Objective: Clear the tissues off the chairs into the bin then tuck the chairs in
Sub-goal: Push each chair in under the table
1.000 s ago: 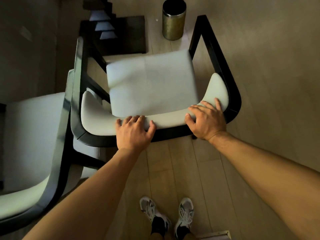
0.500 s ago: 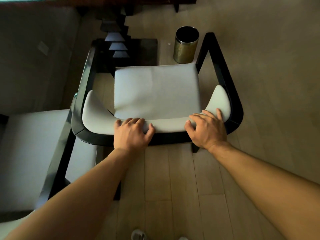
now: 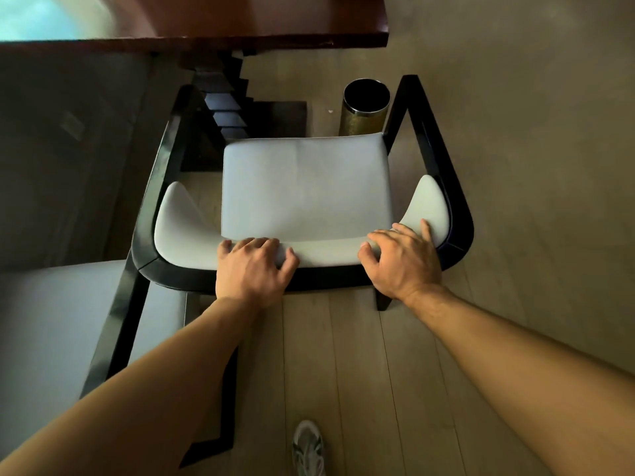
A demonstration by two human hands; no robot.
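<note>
A black-framed chair [image 3: 457, 214] with a pale grey seat cushion [image 3: 305, 187] stands in front of me, facing the dark red table [image 3: 261, 36]. No tissue shows on its seat. My left hand [image 3: 252, 269] grips the top of the curved backrest left of centre. My right hand [image 3: 403, 261] grips the same backrest nearer its right end. A brass-coloured cylindrical bin [image 3: 364, 109] with a dark inside stands on the floor beyond the seat's far right corner.
A second chair [image 3: 51, 331] of the same kind stands at the left, close beside the first. The table's dark stepped pedestal [image 3: 223, 104] is beyond the seat. My shoe [image 3: 309, 448] is on the wooden floor below.
The chair and both hands have moved forward toward the table, whose edge has come into view at the top. One foot has stepped forward.
</note>
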